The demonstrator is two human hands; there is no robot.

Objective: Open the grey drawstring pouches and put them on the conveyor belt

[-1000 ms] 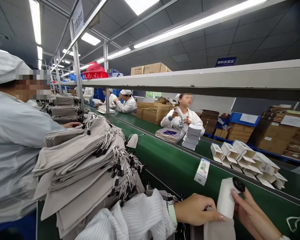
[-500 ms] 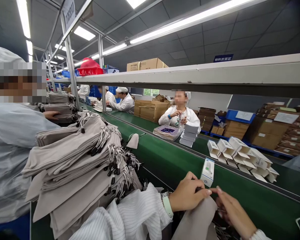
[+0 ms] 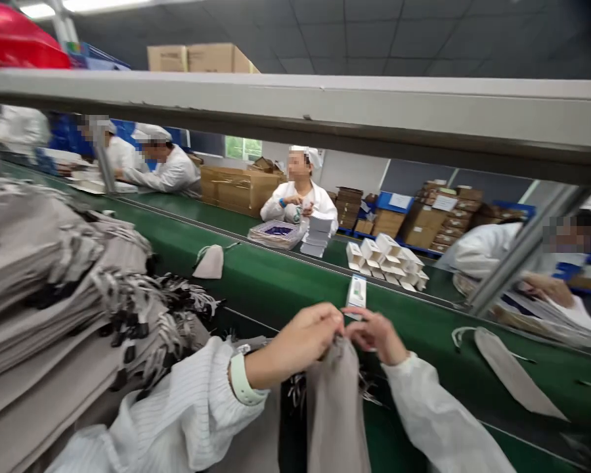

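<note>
My left hand (image 3: 303,341) is closed on the gathered top of a grey drawstring pouch (image 3: 337,414), which hangs down from it. At the right side of the pouch's mouth is my right hand (image 3: 377,334), its index finger stretched toward the left hand and its other fingers bent against the fabric. Any cord in its fingers is too blurred to make out. Just beyond my fingertips a small white printed box (image 3: 357,292) stands on the green conveyor belt (image 3: 276,289). To my left rises a large pile of grey drawstring pouches (image 3: 54,355) with black cord ends.
A small pouch (image 3: 210,261) and a longer pouch (image 3: 515,371) lie on the belt. Open white boxes (image 3: 387,259) are stacked across it. A co-worker (image 3: 300,194) sits opposite, beside a basket (image 3: 274,235). Overhead runs a white shelf (image 3: 295,98); a slanted metal post stands right.
The view has swung right and come closer to the shelf. The pouch, bulging and tilted before, now hangs straight with its mouth gathered between my hands. More of my right sleeve shows.
</note>
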